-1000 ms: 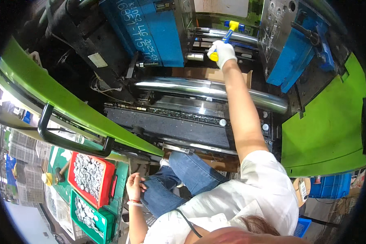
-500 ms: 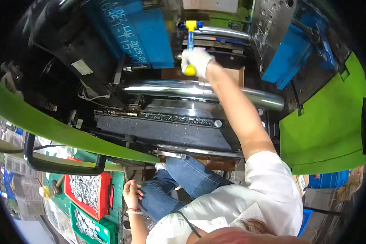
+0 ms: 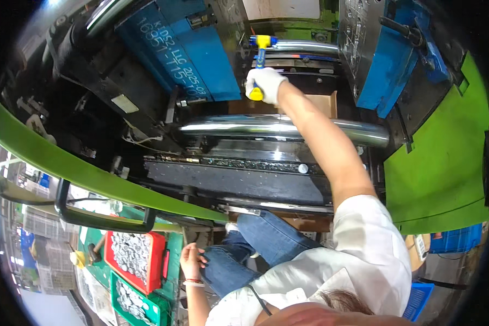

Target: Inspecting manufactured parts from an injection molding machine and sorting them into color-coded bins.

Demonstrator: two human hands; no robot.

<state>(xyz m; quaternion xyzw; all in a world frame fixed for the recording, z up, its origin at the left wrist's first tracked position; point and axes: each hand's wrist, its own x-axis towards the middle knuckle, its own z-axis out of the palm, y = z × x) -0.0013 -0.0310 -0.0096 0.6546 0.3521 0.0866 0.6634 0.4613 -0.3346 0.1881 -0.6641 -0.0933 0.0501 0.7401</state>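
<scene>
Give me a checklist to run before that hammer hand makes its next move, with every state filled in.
1. Right hand gloved and closed on the hammer: ok.
2. Left hand away from the blocks: ok, outside the machine near the jeans.
3. Left hand gloved: not ok, it is bare.
4. Gap between the left blue block and right blue block open: ok, the hammer head is between them.
5. Hammer head clear of the left block's face: cannot tell, they look close.
6. Machine power locked off: cannot tell, no indicator is readable.
</scene>
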